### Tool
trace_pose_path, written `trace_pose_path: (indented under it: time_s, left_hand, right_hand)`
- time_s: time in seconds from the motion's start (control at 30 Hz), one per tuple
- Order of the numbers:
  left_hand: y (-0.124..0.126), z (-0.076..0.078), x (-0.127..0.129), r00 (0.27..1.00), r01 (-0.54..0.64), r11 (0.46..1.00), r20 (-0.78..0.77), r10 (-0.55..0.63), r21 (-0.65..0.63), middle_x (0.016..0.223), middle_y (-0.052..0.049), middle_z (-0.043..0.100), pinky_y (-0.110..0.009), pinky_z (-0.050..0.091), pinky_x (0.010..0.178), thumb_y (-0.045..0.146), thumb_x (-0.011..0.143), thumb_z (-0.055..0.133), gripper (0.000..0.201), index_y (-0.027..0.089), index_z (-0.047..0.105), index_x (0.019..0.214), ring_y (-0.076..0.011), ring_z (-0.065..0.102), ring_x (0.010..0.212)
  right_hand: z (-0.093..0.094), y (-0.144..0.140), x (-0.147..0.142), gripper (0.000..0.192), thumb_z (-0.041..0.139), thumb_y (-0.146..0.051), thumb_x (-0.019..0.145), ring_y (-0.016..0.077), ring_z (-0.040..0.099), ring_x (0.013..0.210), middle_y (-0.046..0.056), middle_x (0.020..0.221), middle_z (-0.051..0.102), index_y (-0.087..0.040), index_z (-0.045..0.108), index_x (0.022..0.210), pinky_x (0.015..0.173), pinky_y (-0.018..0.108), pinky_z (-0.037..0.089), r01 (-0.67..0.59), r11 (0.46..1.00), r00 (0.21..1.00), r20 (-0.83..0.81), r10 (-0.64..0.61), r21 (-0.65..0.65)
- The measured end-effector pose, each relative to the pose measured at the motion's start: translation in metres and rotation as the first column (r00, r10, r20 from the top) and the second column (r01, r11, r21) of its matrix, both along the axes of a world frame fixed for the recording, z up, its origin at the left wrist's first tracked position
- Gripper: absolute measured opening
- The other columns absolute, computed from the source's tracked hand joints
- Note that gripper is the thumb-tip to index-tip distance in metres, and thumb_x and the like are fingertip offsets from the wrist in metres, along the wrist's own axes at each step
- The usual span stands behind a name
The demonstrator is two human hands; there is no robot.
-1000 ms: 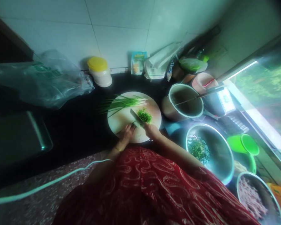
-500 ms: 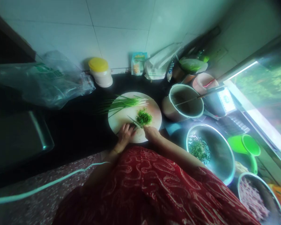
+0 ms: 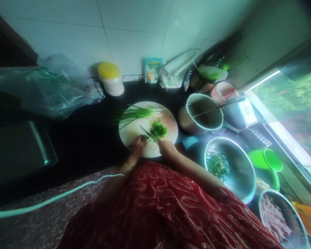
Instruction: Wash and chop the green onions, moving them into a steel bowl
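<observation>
The right hand (image 3: 166, 148) holds a knife (image 3: 148, 133) over the round cutting board (image 3: 134, 133) on the dark desk. The left hand (image 3: 138, 146) curls shut, pinning green bits by the blade. A pile of chopped greens (image 3: 158, 129) sits just beside it. Fingertips should stay tucked back, I think. The knife handle is hidden inside the hand, and the blade's edge is blurry.

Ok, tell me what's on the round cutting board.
A pile of chopped greens, uncut green stalks along the far edge, and a knife. The hands cover the near edge.
</observation>
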State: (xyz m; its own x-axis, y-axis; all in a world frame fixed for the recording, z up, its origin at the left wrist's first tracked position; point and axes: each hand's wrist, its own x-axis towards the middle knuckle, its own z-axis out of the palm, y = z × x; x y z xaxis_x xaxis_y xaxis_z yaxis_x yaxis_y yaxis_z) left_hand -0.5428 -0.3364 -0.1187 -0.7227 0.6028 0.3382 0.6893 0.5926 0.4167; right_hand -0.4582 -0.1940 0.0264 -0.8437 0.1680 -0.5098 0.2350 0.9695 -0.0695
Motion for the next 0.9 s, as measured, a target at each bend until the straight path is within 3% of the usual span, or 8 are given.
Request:
trace_pose_path:
  time_s: [0.23, 0.4, 0.53, 0.67, 0.9]
  left_hand:
    - [-0.001, 0.006, 0.006, 0.999, 0.044, 0.995, 0.007, -0.043, -0.086, 0.088, -0.011, 0.064, -0.034, 0.045, 0.074, 0.027, 0.097, 0.039, 0.028, 0.017, 0.066, 0.094, -0.0225, 0.058, 0.083]
    - [0.001, 0.005, 0.015, 0.999, 0.050, 0.993, 0.008, -0.050, -0.103, 0.093, -0.012, 0.064, -0.036, 0.044, 0.071, 0.037, 0.094, 0.048, 0.027, 0.017, 0.065, 0.102, -0.0252, 0.056, 0.086]
    - [0.002, -0.002, 0.014, 1.000, 0.028, 0.992, 0.011, -0.027, -0.122, 0.089, -0.011, 0.064, -0.035, 0.043, 0.072, 0.026, 0.097, 0.042, 0.026, 0.018, 0.066, 0.094, -0.0237, 0.056, 0.084]
    - [0.002, -0.004, 0.009, 0.999, 0.006, 0.997, 0.035, -0.004, -0.073, 0.084, -0.009, 0.062, -0.035, 0.043, 0.075, 0.023, 0.098, 0.039, 0.029, 0.018, 0.064, 0.085, -0.0222, 0.055, 0.082]
    - [0.005, -0.003, 0.008, 0.999, -0.031, 0.999, 0.034, 0.033, -0.037, 0.084, -0.009, 0.064, -0.036, 0.044, 0.077, 0.022, 0.096, 0.041, 0.024, 0.018, 0.063, 0.091, -0.0226, 0.057, 0.084]
  right_hand:
    - [-0.016, -0.006, -0.005, 0.036, 0.040, -0.008, 0.088, 0.0239, 0.068, 0.095, 0.013, 0.095, 0.071, -0.012, 0.048, 0.123, 0.077, 0.030, 0.051, -0.010, 1.000, 1.000, 0.018, 0.010, 0.003]
    - [-0.027, -0.006, -0.010, 0.035, 0.040, -0.009, 0.088, 0.0240, 0.069, 0.093, 0.013, 0.095, 0.071, -0.011, 0.049, 0.121, 0.075, 0.030, 0.052, -0.018, 1.000, 1.000, 0.015, 0.019, -0.010]
    - [-0.036, -0.005, -0.017, 0.034, 0.037, -0.009, 0.089, 0.0235, 0.068, 0.094, 0.013, 0.095, 0.071, -0.012, 0.049, 0.120, 0.077, 0.031, 0.051, -0.006, 1.000, 1.000, -0.018, 0.006, -0.019]
    - [-0.027, -0.001, -0.017, 0.034, 0.032, -0.011, 0.093, 0.0236, 0.068, 0.091, 0.014, 0.097, 0.070, -0.014, 0.049, 0.122, 0.077, 0.033, 0.051, -0.007, 1.000, 1.000, -0.018, 0.007, -0.006]
    - [-0.008, -0.007, -0.007, 0.037, 0.038, -0.009, 0.089, 0.0243, 0.069, 0.092, 0.013, 0.098, 0.071, -0.013, 0.046, 0.125, 0.076, 0.033, 0.052, -0.091, 0.996, 0.996, 0.017, 0.091, 0.007]
